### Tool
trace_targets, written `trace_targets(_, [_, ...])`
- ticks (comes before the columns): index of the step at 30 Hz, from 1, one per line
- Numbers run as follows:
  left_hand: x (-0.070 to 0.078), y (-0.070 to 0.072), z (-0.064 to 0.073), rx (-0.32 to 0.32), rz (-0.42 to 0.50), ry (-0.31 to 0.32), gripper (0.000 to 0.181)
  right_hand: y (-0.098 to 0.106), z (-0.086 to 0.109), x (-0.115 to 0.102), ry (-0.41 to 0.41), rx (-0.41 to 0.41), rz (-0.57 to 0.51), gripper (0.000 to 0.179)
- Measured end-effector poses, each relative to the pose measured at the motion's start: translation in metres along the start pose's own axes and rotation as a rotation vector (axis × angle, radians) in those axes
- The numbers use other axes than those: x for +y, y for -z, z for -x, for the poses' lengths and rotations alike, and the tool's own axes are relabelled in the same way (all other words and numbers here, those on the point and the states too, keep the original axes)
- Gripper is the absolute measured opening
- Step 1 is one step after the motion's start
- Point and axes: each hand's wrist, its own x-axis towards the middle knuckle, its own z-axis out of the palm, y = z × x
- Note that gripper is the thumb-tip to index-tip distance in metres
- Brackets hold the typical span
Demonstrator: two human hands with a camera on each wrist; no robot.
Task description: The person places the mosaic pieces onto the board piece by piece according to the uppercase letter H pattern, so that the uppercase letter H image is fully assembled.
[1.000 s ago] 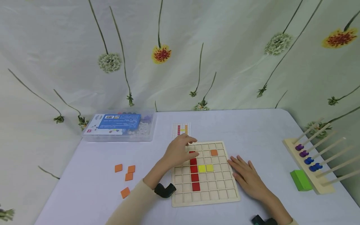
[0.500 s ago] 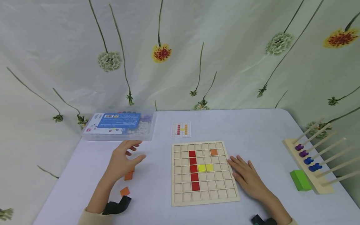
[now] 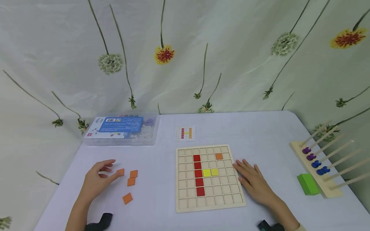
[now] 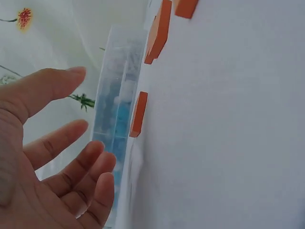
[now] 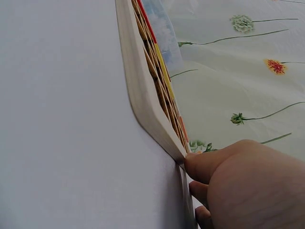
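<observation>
My left hand hovers just left of several loose orange square tiles. In the left wrist view its thumb and fingers are spread with nothing between them, apart from the nearest orange tile. My right hand lies on the white table beside the wooden grid board, its fingertips touching the right edge. The right wrist view has the thumb against the board's corner. Set in the board are a column of red tiles, two yellow tiles and one orange tile.
A small pattern card lies behind the board. At the back left stands a clear plastic case with a blue label. To the right are a wooden peg rack with purple and blue beads and a green block.
My left hand has moved from over the board leftward to the loose orange tiles, uncovering the board's red column and the card. The right hand has stayed at the board's edge.
</observation>
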Motion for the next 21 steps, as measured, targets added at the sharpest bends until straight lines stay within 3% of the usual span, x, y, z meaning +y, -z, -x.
trace_targets(5, [-0.014,-0.004,-0.002,-0.047,0.021,0.029,0.06,0.0,0.0,0.001,-0.001,0.003,0.004,0.047])
trace_targets(14, [-0.023,-0.007,-0.001,-0.103,0.013,0.081,0.065,-0.001,0.001,0.0,0.006,0.009,0.001,0.047])
trace_targets(21, [-0.027,-0.011,-0.001,-0.097,-0.019,0.069,0.063,0.0,0.001,-0.001,0.017,0.009,0.002,0.046])
